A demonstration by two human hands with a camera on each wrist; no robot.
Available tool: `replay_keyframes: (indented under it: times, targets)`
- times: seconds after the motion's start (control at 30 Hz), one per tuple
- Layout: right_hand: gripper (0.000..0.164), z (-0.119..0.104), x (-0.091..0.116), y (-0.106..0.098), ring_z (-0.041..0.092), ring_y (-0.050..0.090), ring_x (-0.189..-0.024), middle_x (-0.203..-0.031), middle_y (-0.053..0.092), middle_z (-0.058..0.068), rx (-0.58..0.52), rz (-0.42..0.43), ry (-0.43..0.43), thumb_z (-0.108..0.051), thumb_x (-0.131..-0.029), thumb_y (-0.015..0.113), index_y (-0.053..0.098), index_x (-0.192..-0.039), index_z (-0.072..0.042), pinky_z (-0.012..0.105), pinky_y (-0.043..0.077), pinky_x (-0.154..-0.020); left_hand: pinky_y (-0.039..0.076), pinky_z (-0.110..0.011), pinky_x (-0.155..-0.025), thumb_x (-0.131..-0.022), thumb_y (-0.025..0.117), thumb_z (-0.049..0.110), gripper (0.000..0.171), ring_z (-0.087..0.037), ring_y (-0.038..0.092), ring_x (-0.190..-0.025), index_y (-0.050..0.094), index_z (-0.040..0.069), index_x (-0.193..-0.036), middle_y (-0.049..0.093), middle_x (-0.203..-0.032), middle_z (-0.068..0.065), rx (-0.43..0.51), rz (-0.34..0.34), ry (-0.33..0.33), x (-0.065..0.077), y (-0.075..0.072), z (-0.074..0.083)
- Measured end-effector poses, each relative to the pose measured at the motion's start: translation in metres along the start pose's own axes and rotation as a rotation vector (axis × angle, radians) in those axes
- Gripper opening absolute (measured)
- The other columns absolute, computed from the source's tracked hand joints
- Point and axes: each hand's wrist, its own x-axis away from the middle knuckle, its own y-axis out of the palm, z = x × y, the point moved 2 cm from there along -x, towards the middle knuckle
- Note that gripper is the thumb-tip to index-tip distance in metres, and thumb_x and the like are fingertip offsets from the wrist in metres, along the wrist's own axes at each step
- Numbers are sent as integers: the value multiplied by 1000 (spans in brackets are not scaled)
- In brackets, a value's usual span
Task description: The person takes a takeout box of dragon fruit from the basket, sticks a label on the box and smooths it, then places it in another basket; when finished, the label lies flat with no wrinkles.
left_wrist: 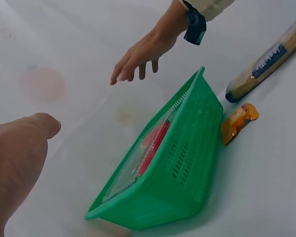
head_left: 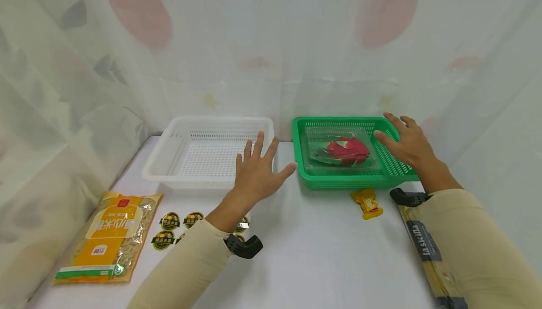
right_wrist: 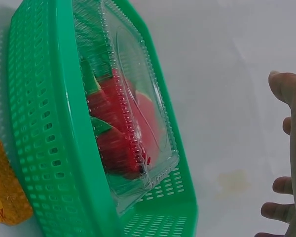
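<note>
Nearest the camera: tan left sleeve (head_left: 178, 271), reaching in over the surface (head_left: 313, 271) from its near edge. Along surface's left edge, yellow bag (head_left: 101, 248), lying flat. Just right of that, round stickers (head_left: 169, 221), some hidden behind the sleeve. Toward back left corner, white basket (head_left: 190, 183). Left hand (head_left: 260, 172) across that basket's right edge in the head view; grip wide, fingers spread, holding nothing, thumb by the left rim of the green basket (head_left: 338, 183). Inside the latter, toward its left edge, clear box (head_left: 313, 142) with red fruit (head_left: 349, 150) in it; long axis judged left to right, roughly along basket's front edge. Between the two hands: right of left thumb, left of right thumb. Just off basket's front edge, small orange packet (head_left: 367, 204). Over basket's right edge in the head view, right hand (head_left: 408, 144); grip wide, fingers parted, holding nothing, thumb toward box's back right corner. Judged the nearer hand; exact height hard to tell. Near surface's right edge, long pasta packet (head_left: 423, 243), partly hidden by right sleeve (head_left: 478, 248).
</note>
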Motion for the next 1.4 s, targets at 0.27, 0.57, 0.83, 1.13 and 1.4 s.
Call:
replay_keyframes:
  times: [0.27,0.57,0.83,1.13,1.4]
  targets:
    - [73,2,-4,3,58,20,-130,-148,17,34,-35,-4,6,-55,-97,45,19,-155,-19,76,17,-94,16,-61,-107,-90,41,69,82,-43,13,-141,25,22,-155,9,-160,-12,19,0,51,-2,8,15]
    - [73,8,-5,9,58,22,-129,-148,18,34,-59,-7,11,-54,-97,45,20,-155,-17,75,18,-95,9,-47,-113,-91,43,66,82,-40,11,-142,22,18,-155,9,-159,-15,102,-21,102,-4,20,29]
    - [73,11,-8,13,58,23,-129,-148,19,34,-78,-6,15,-54,-97,45,20,-155,-17,75,18,-95,14,-50,-112,-91,42,67,83,-40,12,-142,19,20,-156,7,-160,-13,173,-42,114,-8,37,34]
    - [75,14,-10,19,58,22,-129,-148,18,35,-70,-36,39,-56,-97,43,18,-156,-17,75,18,-95,17,-49,-111,-91,42,67,83,-39,15,-141,19,21,-156,7,-160,-13,179,-71,85,-14,58,34]
    - [76,16,-12,27,60,21,-129,-148,16,36,-100,-64,42,-56,-97,43,17,-156,-17,75,17,-95,22,-54,-109,-91,41,68,82,-39,19,-140,20,22,-156,8,-160,-13,189,-89,48,-20,69,30]
